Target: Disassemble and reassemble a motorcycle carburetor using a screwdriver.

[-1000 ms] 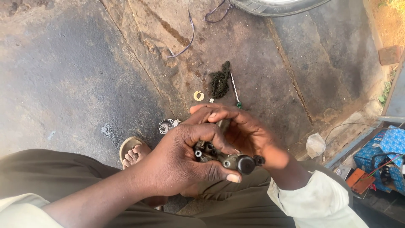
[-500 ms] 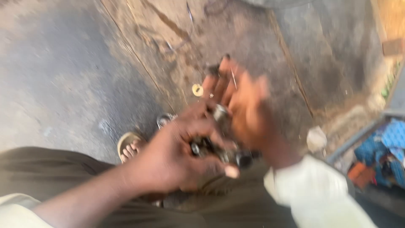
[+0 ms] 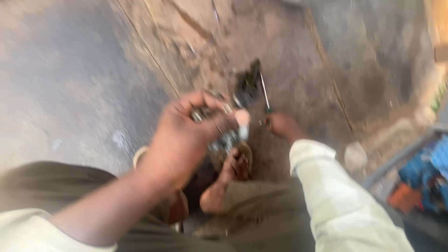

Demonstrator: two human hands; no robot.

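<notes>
On a stained concrete floor [image 3: 84, 79], a person's left hand [image 3: 186, 135] is raised with its fingers curled tight around a small dark metal part [image 3: 223, 135], which juts out below the fingertips. The right hand [image 3: 282, 125] reaches down to a thin screwdriver [image 3: 264, 93] lying beside a dark rag [image 3: 247, 84]; blur hides whether its fingers have closed.

Bare stained concrete floor [image 3: 70, 84] lies open to the left, with free passage for a hand. Ahead, a dark clump of parts [image 3: 247, 84] and a thin screwdriver [image 3: 264, 93] lie on the ground by the right hand [image 3: 282, 126]. A sandalled foot [image 3: 235, 165] sits below; blue and orange clutter [image 3: 420, 177] crowds the right edge
</notes>
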